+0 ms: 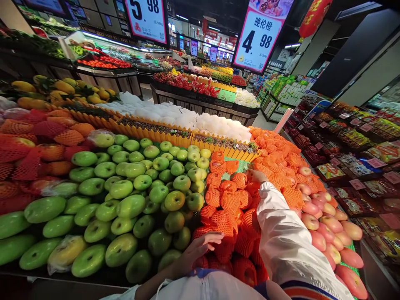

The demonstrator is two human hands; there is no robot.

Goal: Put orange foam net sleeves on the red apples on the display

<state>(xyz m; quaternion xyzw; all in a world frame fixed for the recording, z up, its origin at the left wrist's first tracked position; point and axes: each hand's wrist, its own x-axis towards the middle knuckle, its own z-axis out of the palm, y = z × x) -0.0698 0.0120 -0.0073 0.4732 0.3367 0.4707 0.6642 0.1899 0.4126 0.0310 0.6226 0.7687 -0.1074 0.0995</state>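
My right hand (258, 176) stretches to the back of the row of fruit in orange foam nets, its fingers curled down over a netted apple (253, 188); its fingertips are partly hidden. My left hand (203, 246) hovers low over the front of the same row with fingers extended and nothing in it. Between the hands lie several more netted apples (223, 221), piled closely. A patch of green mat (242, 166) shows beside my right hand, by the yellow picket divider (218, 146).
Green apples (128, 204) fill the display on the left, with red netted fruit (18, 154) beyond. Bare pink apples (328, 229) lie right of my sleeve. White-wrapped fruit (175, 114) sits behind the divider. Price screens (261, 35) hang overhead; packaged-goods shelves (359, 158) stand at right.
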